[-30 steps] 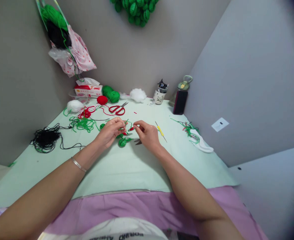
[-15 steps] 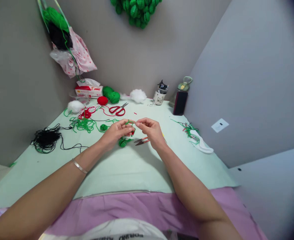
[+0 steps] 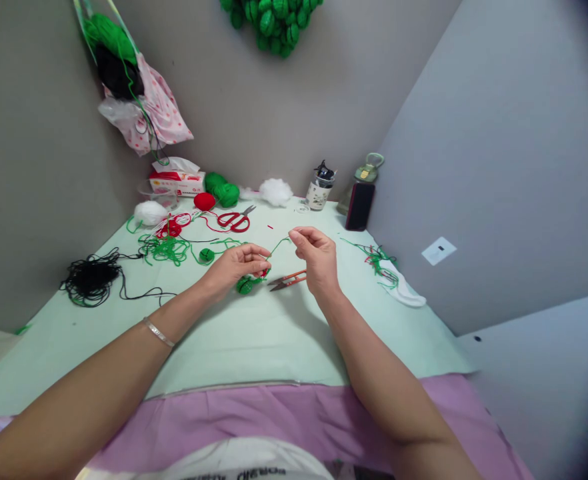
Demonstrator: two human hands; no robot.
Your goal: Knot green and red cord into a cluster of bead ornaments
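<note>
My left hand [image 3: 237, 270] is closed in a pinch on a small red and green crocheted piece [image 3: 265, 273], mostly hidden by the fingers. From there a strand of green yarn [image 3: 278, 247] runs up to my right hand [image 3: 315, 257], whose thumb and fingers are pinched on its end. Whether a needle is in that pinch is too small to tell. Just below my left fingers lies a green crocheted ball [image 3: 245, 285] with dark stripes. Thread snips [image 3: 289, 280] with orange handles lie on the table beneath my right hand, partly covered by it.
Red-handled scissors [image 3: 234, 221], tangled green yarn [image 3: 167, 249] and black yarn [image 3: 93, 277] lie to the left. Along the back stand a tissue box [image 3: 178, 183], a cup [image 3: 319, 193] and a phone [image 3: 361, 207]. Yarn scraps [image 3: 381, 260] lie at right.
My right hand has moved right and slightly up, away from my left hand, drawing the green yarn out between them. My left hand stays nearly in place.
</note>
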